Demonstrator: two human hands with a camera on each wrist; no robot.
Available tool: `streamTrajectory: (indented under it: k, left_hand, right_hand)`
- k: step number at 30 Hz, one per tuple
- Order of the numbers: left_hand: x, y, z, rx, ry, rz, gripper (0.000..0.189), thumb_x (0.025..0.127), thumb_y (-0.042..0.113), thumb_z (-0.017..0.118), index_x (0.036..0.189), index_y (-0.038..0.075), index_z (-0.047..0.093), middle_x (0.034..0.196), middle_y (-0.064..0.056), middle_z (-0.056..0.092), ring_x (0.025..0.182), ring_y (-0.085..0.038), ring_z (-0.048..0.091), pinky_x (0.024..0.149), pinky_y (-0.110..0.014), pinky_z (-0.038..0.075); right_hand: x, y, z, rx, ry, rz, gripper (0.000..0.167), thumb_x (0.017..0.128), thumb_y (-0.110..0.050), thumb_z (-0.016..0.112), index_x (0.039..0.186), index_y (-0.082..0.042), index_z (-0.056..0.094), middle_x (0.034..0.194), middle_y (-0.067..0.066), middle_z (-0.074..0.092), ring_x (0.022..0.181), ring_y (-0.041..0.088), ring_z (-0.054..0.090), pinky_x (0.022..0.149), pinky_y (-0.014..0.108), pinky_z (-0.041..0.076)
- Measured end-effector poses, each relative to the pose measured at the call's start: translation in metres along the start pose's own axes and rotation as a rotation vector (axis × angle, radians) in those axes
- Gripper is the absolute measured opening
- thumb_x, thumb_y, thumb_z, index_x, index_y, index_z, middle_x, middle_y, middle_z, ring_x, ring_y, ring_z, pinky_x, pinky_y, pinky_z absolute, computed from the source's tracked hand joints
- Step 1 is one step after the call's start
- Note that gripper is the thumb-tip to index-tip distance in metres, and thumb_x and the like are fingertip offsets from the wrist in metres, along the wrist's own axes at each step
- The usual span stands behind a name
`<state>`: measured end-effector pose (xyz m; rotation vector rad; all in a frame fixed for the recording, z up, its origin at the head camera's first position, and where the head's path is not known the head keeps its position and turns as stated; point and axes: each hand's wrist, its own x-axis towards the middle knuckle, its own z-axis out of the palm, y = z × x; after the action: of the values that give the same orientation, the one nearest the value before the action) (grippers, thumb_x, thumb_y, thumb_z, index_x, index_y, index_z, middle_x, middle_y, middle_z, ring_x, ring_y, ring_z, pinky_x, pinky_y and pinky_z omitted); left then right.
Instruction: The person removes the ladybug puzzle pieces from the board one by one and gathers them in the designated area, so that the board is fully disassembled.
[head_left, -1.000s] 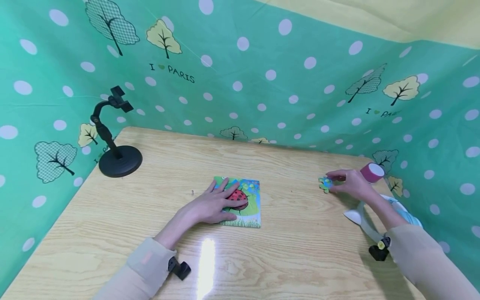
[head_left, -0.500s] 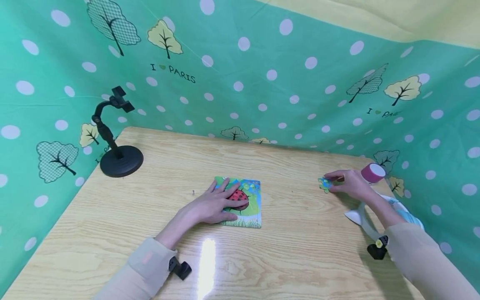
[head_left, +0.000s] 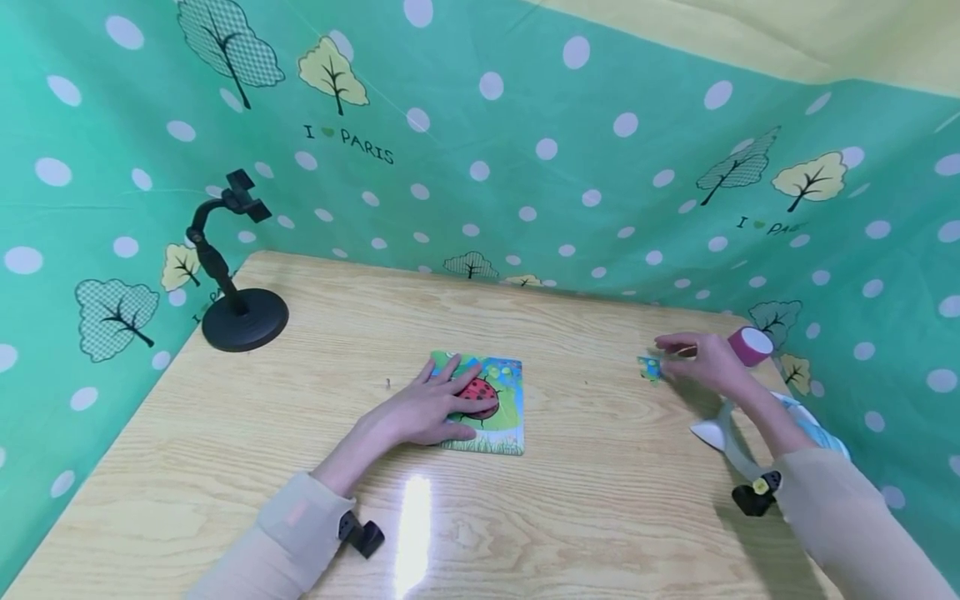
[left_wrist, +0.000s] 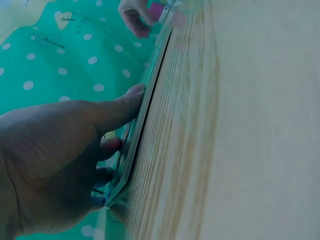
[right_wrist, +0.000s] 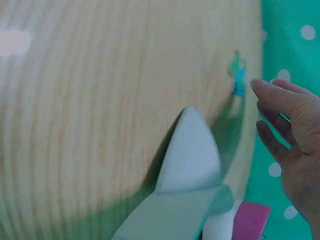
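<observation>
My left hand point(head_left: 423, 412) lies with fingers spread on a square ladybug puzzle point(head_left: 512, 421) in the middle of the table. In the left wrist view, the puzzle shows edge-on as a thin board point(left_wrist: 137, 135), with the thumb along its upper side. A small blue and green puzzle piece point(head_left: 649, 368) lies on the table at the right. Just beside it is my right hand point(head_left: 708, 360), thumb and fingers apart. The right wrist view shows that piece point(right_wrist: 239, 77) on the wood, with the fingertips point(right_wrist: 260, 86) close to it and nothing between them.
A magenta roll with a white end point(head_left: 752, 345) stands behind the right hand. Under the right forearm lies a white curved object with a pointed tip point(head_left: 712, 432). A black phone stand point(head_left: 243, 323) is at the back left. Green dotted cloth point(head_left: 525, 167) hangs behind the table.
My right hand's fingers have let go of the puzzle piece and drawn back slightly to the right, leaving it on the table. The left hand stays on the puzzle.
</observation>
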<state>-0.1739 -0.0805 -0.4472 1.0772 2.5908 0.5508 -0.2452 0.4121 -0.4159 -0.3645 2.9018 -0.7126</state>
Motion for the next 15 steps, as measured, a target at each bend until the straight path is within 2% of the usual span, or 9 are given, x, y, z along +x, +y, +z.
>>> streamTrajectory:
  k: [3, 5, 10, 12, 15]
  left_hand:
    - [0.0, 0.0, 0.0, -0.012, 0.015, -0.014, 0.054, 0.1, 0.044, 0.064, 0.151, 0.028, 0.053, 0.173, -0.014, 0.019, 0.16, -0.047, 0.007, 0.127, -0.071, 0.008]
    - [0.001, 0.0, 0.0, -0.013, 0.025, -0.024, 0.058, 0.099, 0.045, 0.066, 0.152, 0.028, 0.052, 0.173, -0.013, 0.02, 0.16, -0.046, 0.009, 0.127, -0.07, 0.008]
    - [0.003, 0.0, 0.001, 0.001, 0.027, -0.045, 0.066, 0.096, 0.049, 0.067, 0.156, 0.028, 0.046, 0.173, -0.01, 0.02, 0.161, -0.044, 0.009, 0.128, -0.069, 0.008]
    - [0.004, 0.0, 0.001, 0.007, 0.024, -0.06, 0.073, 0.096, 0.051, 0.067, 0.158, 0.024, 0.042, 0.173, -0.009, 0.02, 0.161, -0.042, 0.009, 0.129, -0.067, 0.007]
    - [0.005, 0.001, 0.001, 0.008, 0.016, -0.086, 0.084, 0.094, 0.054, 0.067, 0.162, 0.016, 0.034, 0.173, -0.007, 0.02, 0.162, -0.039, 0.009, 0.13, -0.064, 0.006]
  right_hand:
    - [0.001, -0.011, -0.002, 0.031, 0.069, -0.015, 0.044, 0.096, -0.015, 0.073, 0.136, 0.0, 0.064, 0.13, 0.022, 0.071, 0.116, 0.04, 0.068, 0.089, 0.012, 0.055]
    - [0.003, -0.019, -0.001, 0.062, 0.111, -0.017, 0.043, 0.098, -0.019, 0.071, 0.137, -0.002, 0.065, 0.131, 0.022, 0.071, 0.113, 0.032, 0.07, 0.084, 0.0, 0.046]
    - [0.01, -0.037, 0.008, 0.165, 0.209, -0.001, 0.041, 0.1, -0.028, 0.07, 0.135, -0.009, 0.067, 0.13, 0.018, 0.072, 0.102, -0.003, 0.065, 0.083, 0.0, 0.048]
    - [0.012, -0.045, 0.014, 0.221, 0.251, -0.002, 0.041, 0.099, -0.031, 0.07, 0.134, -0.01, 0.069, 0.129, 0.019, 0.072, 0.1, -0.009, 0.064, 0.084, 0.002, 0.049]
    - [0.012, -0.061, 0.024, 0.313, 0.318, -0.02, 0.039, 0.099, -0.028, 0.07, 0.132, -0.008, 0.07, 0.127, 0.021, 0.072, 0.1, -0.009, 0.064, 0.087, 0.005, 0.051]
